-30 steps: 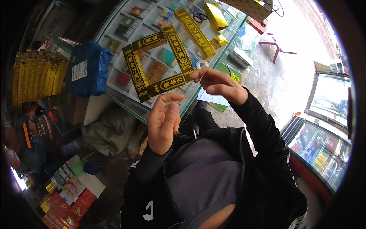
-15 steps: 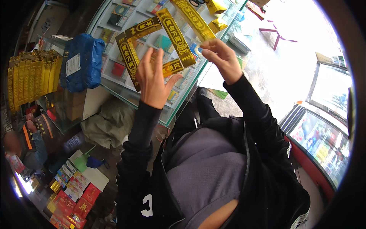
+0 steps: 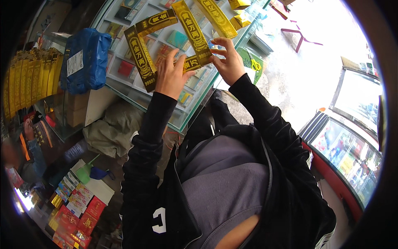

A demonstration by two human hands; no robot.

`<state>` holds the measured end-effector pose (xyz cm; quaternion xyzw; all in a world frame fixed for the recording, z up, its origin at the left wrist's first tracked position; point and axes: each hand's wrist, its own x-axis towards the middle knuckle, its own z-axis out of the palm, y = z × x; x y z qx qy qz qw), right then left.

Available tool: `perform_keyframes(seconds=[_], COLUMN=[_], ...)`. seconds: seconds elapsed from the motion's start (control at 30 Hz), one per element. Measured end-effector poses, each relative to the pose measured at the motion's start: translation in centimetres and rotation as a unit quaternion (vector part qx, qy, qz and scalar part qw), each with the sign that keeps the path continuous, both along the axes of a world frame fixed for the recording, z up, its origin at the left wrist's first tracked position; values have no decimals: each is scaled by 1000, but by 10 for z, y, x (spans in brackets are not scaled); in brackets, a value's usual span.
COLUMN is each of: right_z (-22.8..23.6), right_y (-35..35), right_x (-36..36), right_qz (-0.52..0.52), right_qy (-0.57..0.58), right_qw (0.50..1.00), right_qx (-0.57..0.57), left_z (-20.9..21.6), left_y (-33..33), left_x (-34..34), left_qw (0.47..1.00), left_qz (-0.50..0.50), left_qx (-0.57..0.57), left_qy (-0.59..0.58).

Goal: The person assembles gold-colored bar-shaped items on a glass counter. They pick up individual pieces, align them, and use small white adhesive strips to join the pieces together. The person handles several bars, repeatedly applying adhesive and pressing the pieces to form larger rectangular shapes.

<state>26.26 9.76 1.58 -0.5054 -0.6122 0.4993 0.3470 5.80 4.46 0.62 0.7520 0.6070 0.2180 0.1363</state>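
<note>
Long, narrow gold boxes with dark print form a four-sided frame on a glass display counter (image 3: 176, 120). Its sides are a left box (image 3: 140, 58), a far box (image 3: 156, 22), a right box (image 3: 191, 31) and a near box (image 3: 193, 63). My left hand (image 3: 169, 78) grips the near box by its left part, fingers across it and thumb at the near side. At the near right corner, my right hand (image 3: 230, 62) has thumb and fingertips closed on the ends of the right and near boxes. Another gold box (image 3: 216, 18) lies beyond it.
Left of the frame sits a blue wrapped package (image 3: 86, 60) beside a row of upright gold boxes (image 3: 31, 81). A yellow looped object (image 3: 256, 64) rests on a green sheet at right. Red boxes (image 3: 88, 222) are stacked lower left, where another person (image 3: 35, 143) also shows.
My right hand has come down and left onto the frame's near right corner. My left hand has shifted slightly right and its fingers have bent over the near box.
</note>
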Motion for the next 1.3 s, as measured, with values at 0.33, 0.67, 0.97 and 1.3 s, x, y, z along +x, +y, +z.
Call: perform_keyframes(seconds=[0.33,0.67,0.97,1.3], right_z=[-12,-9,-7,-4], right_y=[-1,-1,-1,-2], right_x=[0,0,-1,-1], right_qz=[-2,9,13,25], right_qy=[-8,-26,-38,-63], right_qw=[1000,999,999,997], right_qx=[29,38,33,39], left_z=[7,5,-3,-8], left_y=[5,7,5,10], left_x=[1,1,2,23], left_qw=[999,998,999,999], left_qz=[-3,-7,-4,20], left_qx=[-28,-42,0,36], left_qy=[15,-49,-33,-35])
